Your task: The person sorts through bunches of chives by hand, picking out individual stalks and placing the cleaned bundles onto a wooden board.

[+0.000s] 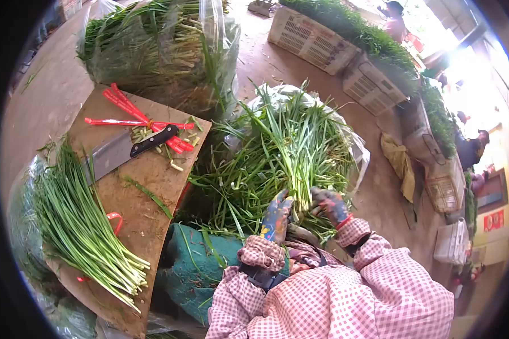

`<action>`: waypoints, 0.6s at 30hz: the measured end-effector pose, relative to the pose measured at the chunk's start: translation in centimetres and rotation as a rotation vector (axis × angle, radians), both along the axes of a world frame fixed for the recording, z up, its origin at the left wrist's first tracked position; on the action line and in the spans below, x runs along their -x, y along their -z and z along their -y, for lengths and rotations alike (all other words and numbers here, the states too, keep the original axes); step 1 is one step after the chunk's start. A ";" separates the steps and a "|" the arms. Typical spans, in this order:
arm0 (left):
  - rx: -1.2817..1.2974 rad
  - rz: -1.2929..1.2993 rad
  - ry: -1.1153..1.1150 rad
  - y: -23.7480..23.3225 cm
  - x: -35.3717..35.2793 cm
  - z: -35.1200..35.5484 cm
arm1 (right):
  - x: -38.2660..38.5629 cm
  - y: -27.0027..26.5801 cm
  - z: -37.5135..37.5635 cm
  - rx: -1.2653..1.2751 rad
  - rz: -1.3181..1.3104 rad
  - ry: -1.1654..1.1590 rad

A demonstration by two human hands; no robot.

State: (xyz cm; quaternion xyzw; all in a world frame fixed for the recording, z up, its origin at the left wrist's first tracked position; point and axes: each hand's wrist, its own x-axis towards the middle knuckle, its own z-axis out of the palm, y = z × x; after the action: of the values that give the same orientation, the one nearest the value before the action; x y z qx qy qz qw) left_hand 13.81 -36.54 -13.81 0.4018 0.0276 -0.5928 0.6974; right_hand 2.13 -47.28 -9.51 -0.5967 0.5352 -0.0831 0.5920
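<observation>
My left hand [276, 219], in a patterned glove, is closed around the pale lower ends of a loose bunch of green chives [293, 152]. Their leaves fan out away from me. My right hand [330, 207], also gloved, has its fingers curled in at the stalk ends from the other side; its fingertips are partly hidden. Beneath the bunch lies a big heap of loose chives [237, 186] on a pale plastic sheet [361, 151]. On the wooden board [147, 209] to the left rest a neat pile of chives [85, 220] and a cleaver [119, 151].
Red printed ties [127, 107] and cut stalk bits lie on the board near the cleaver's handle. A large clear bag of chives [158, 56] stands behind it. White crates [311, 39] of greens line the right side, with people beyond. A teal sack [192, 271] sits beside my left arm.
</observation>
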 end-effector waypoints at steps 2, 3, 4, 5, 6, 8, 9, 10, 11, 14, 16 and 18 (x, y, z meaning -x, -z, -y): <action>0.056 -0.030 -0.035 0.3 0.5 -0.2 | -0.1 0.9 -0.9 0.023 -0.078 -0.097; 0.108 -0.064 -0.078 0.9 0.9 0.0 | 0.6 1.1 -0.6 -0.245 0.179 0.033; 0.084 -0.102 -0.102 2.6 1.5 0.7 | 1.4 1.5 -0.2 -0.222 0.175 0.034; 0.010 0.172 -0.083 3.0 1.8 0.8 | 2.0 1.8 0.3 -0.202 0.175 0.034; -0.048 0.173 -0.100 3.4 2.3 0.9 | 2.7 2.1 0.9 -0.036 0.181 0.016; -0.110 0.258 -0.078 3.9 1.9 0.8 | 3.0 -4.4 1.8 -0.027 0.275 0.012; -0.227 0.416 -0.096 1.0 1.7 0.3 | 3.1 -6.7 2.2 0.084 0.208 -0.002; -0.282 0.621 -0.088 3.1 1.9 0.3 | 3.8 -7.2 2.9 0.103 0.322 0.016; -0.334 0.826 -0.082 5.6 2.0 0.6 | 4.4 -7.7 3.6 0.125 0.438 0.033; -0.306 1.116 -0.297 7.6 2.6 0.5 | 6.7 -1.4 5.5 -0.164 0.517 0.037; -0.093 0.832 -0.386 5.2 2.6 -0.6 | 8.0 -1.5 3.9 -0.305 0.399 0.118; -0.094 0.614 -0.316 -2.2 2.7 -2.8 | 8.5 -6.5 0.6 -0.311 0.694 0.176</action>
State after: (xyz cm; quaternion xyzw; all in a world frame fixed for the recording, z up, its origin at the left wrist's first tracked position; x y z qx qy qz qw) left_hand 11.13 -33.72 -11.61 0.5836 -0.0944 -0.3272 0.7372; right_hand -6.35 -47.83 -3.03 -0.3880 0.3587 -0.2485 0.8118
